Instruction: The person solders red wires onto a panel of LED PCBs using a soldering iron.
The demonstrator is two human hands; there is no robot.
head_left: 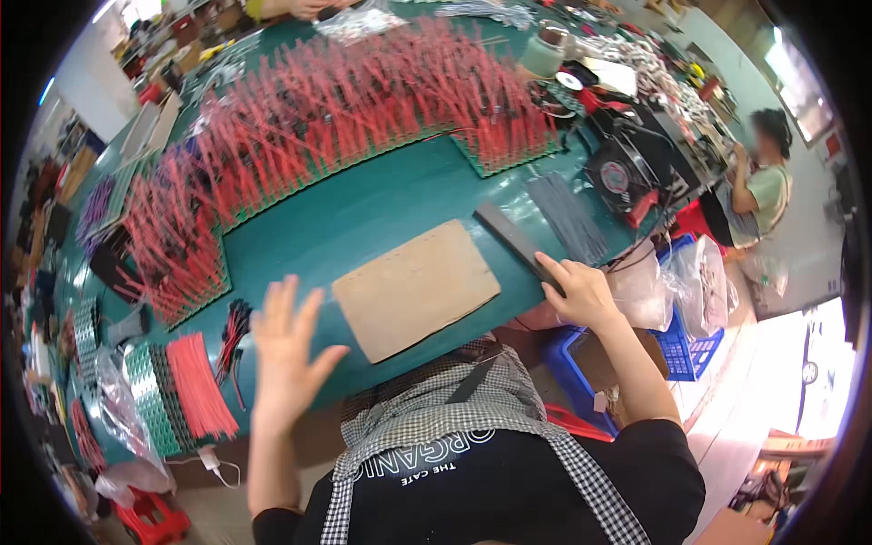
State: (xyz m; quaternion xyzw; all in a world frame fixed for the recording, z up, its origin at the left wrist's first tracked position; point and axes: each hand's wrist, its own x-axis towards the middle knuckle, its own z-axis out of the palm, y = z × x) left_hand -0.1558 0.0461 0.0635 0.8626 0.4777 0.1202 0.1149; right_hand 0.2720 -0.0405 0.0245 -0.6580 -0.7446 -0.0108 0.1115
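Observation:
My left hand (292, 350) is raised at the table's front edge, left of a brown cardboard sheet (418, 291). Its fingers are spread, and nothing is in it. To the right of the cardboard, a long dark grey bar (510, 238) lies slantwise on the green table (309, 241). My right hand (586, 292) is closed over the near end of this bar, with the fingertips along its top. Further right is a bundle of grey wires (568, 218). By my left hand lie a red wire bundle (202, 386) and some black and red wires (233, 336).
Green circuit boards with upright red wires (345, 127) curve across the far side. A stack of green boards (150, 400) lies at the left. A black machine with a fan (627, 168) stands at the right, above blue crates (686, 345). Another person (767, 191) sits beyond.

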